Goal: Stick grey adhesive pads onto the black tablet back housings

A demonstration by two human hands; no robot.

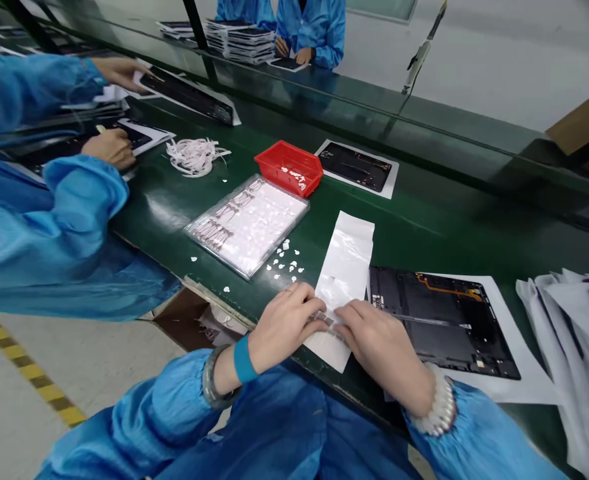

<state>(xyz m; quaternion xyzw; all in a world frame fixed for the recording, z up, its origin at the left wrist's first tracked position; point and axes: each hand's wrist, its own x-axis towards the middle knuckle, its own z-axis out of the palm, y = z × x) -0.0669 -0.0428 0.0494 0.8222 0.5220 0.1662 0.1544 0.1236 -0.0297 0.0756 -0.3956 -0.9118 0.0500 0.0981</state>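
My left hand [283, 325] and my right hand [377, 343] meet over the near end of a white backing sheet [347, 263] lying on the green belt [424, 220]. Their fingertips pinch a small thin strip [324, 319] against the sheet. A black device back panel [439, 317] rests on white paper just right of my right hand. A clear tray of small flex parts [248, 223] lies to the left, with several white peel-off bits [284, 260] scattered near it.
A red bin [288, 167] stands behind the tray, with another black panel on paper [357, 167] beside it. A heap of white strips [194, 157] lies further left. A co-worker's hands [109, 147] work at the left; another person sits across. Stacked sheets [569, 320] lie right.
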